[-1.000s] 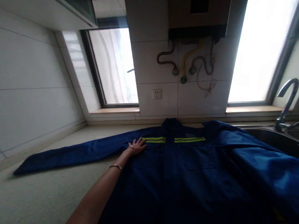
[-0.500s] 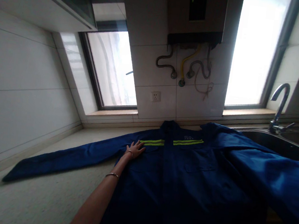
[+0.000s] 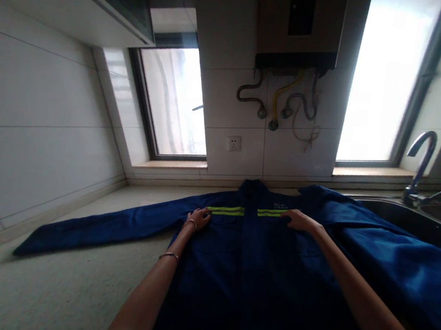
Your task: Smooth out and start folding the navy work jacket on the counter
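A dark blue work jacket [image 3: 240, 269] lies spread front up, its collar toward the wall and yellow-green stripes across the chest. One sleeve stretches out flat to the left; the other bunches and runs right, in front of the sink. My left hand [image 3: 198, 218], with bracelets on its wrist, is at the outer end of the left stripe, fingers drawn in on the cloth. At the right stripe, below the small chest print, my right hand [image 3: 298, 220] pinches the fabric. The fingertips of both hands are partly hidden in the dim light.
The jacket lies on a pale speckled countertop [image 3: 80, 287]. To the right are a metal sink [image 3: 383, 213] and a tall curved faucet [image 3: 421, 163]. A water heater [image 3: 300, 22] with pipes hangs on the tiled wall, above a socket [image 3: 234, 143]. Windows stand on both sides.
My right hand has come up from the lower right edge onto the jacket's right chest stripe. The spread fingers of my left hand have drawn together on the cloth. The view has shifted slightly.
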### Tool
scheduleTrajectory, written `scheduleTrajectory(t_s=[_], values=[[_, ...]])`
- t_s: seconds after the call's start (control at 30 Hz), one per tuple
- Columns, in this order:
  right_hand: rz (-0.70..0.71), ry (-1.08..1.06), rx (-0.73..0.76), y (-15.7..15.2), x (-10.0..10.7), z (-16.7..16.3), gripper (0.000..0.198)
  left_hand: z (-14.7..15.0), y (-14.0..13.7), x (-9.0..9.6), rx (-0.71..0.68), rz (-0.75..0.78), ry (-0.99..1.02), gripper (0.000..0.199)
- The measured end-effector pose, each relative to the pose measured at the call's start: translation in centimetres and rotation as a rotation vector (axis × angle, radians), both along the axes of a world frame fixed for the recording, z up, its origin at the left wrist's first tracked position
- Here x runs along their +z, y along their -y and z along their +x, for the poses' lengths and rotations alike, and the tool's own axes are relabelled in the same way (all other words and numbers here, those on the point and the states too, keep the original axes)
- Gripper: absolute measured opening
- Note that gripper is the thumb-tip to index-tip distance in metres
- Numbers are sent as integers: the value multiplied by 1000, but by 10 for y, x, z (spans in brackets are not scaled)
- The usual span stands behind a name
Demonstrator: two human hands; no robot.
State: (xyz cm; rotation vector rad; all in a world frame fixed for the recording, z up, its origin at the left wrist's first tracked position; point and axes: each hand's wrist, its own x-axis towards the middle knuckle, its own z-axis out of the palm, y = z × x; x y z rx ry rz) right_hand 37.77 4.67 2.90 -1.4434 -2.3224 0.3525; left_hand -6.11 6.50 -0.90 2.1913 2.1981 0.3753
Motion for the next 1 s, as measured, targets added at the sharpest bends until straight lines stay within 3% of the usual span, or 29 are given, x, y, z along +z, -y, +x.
scheduleTrajectory(t_s=[0.1,0.2,0.4,0.47,0.53,0.67,0.7,0.83,1.0], values=[[-41,-26,46,-16,-17,10,42,2,1,1,5,28,-1,38],[-10,-221,12,-27,-33,23,30,5,4,3,15,36,-24,37],[-3,-377,-76,-42,-47,36,40,23,18,17,38,146,-91,37],[7,-390,-81,-45,-47,35,38,47,22,23,-14,246,-47,37],[22,-397,-75,-47,-47,33,35,86,23,29,-165,305,29,36],[43,-392,-68,-48,-52,30,35,187,18,31,-696,158,64,34],[37,-395,-70,-47,-53,29,35,211,17,29,-769,113,28,34],[-14,-464,-63,-41,-55,28,31,273,10,19,-796,3,-138,29],[-18,-633,-71,-42,-57,27,30,287,5,7,-712,18,-190,27]])
